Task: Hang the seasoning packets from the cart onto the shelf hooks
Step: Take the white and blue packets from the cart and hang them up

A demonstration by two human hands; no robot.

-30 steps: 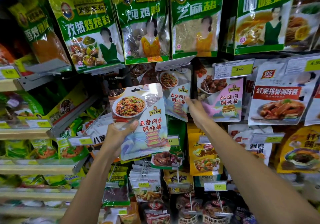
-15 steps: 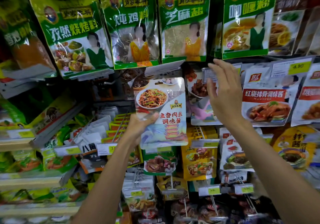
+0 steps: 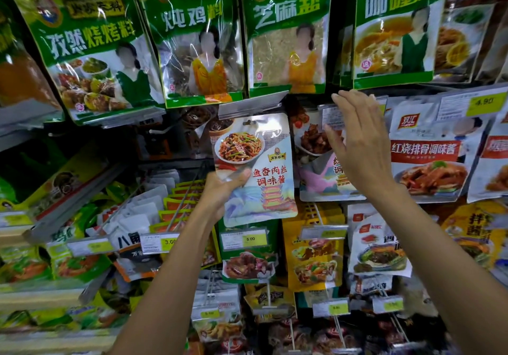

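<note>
Held low in our left grip (image 3: 220, 192) (right grip (image 3: 360, 145) spread, empty), the glossy pale-blue seasoning packet (image 3: 261, 148) may flop past the hidden hook.

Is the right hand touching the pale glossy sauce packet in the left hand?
Apart. Head view: right hand hovers beside the pale glossy sauce packet, shelf stock showing between them.

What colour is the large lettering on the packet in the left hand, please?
Red lettering on the packet, clearest in the head view.
</note>
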